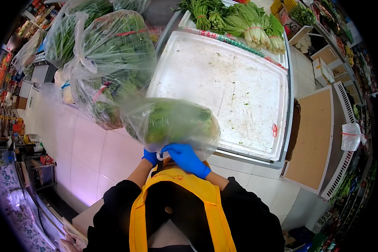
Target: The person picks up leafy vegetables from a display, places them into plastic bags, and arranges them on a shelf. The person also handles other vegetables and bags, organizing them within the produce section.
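A clear plastic bag (179, 123) filled with green vegetables lies before my chest, over the near left corner of a white foam tray (255, 104). My right hand (186, 159), in a blue glove, pinches the gathered plastic at the near side of the bag. On the other side of that gather is my left hand (150, 157), also blue-gloved and holding the plastic; its fingers are mostly hidden. A small twisted loop of plastic shows between the hands. A few leaf scraps and a red tie (274, 130) lie in the tray.
Large knotted bags of leafy greens (119, 53) stand at the left, close against the held bag. Behind the tray lie banded bunches of greens (252, 28). A brown panel (308, 138) and shelves flank the right side. Tiled floor (85, 141) shows at left.
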### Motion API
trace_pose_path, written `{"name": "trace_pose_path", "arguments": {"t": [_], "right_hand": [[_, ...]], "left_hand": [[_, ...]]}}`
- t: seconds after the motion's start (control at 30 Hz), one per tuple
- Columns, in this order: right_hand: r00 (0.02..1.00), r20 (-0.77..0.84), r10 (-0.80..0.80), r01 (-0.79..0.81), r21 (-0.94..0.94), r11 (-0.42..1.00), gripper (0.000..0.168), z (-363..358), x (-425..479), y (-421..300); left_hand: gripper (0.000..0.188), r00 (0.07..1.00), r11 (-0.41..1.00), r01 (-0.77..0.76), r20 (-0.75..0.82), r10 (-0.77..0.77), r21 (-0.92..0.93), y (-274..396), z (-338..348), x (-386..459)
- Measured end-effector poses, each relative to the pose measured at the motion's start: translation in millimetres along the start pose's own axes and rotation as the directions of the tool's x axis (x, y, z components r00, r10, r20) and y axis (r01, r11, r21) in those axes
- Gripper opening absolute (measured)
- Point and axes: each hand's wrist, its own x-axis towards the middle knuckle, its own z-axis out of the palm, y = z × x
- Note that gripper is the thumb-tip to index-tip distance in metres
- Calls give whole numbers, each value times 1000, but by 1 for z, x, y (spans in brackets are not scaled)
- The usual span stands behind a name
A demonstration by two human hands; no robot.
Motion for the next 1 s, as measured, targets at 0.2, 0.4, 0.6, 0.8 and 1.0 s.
{"name": "trace_pose_path", "arguments": {"t": [0.2, 0.4, 0.6, 0.8, 1.0], "right_hand": [[995, -4, 98, -96, 165, 982, 22, 8, -4, 2], [989, -9, 149, -143, 226, 963, 21, 9, -7, -21], [942, -88, -324, 319, -71, 945, 17, -71, 2, -143], [827, 150, -542, 519, -576, 632, 17, -134, 79, -277], [623, 672, -401, 482, -733, -480, 23, -200, 142, -333]], "left_hand": [[29, 998, 996, -59, 9, 58, 69, 2, 3, 8], [29, 990, 970, -140, 34, 137, 196, 8, -5, 9], [12, 943, 849, -274, -50, 330, 451, 142, -133, 56], [9, 521, 212, -749, 361, 774, 628, 268, -282, 173], [16, 421, -139, -649, 505, 753, 748, 330, -356, 262]]}}
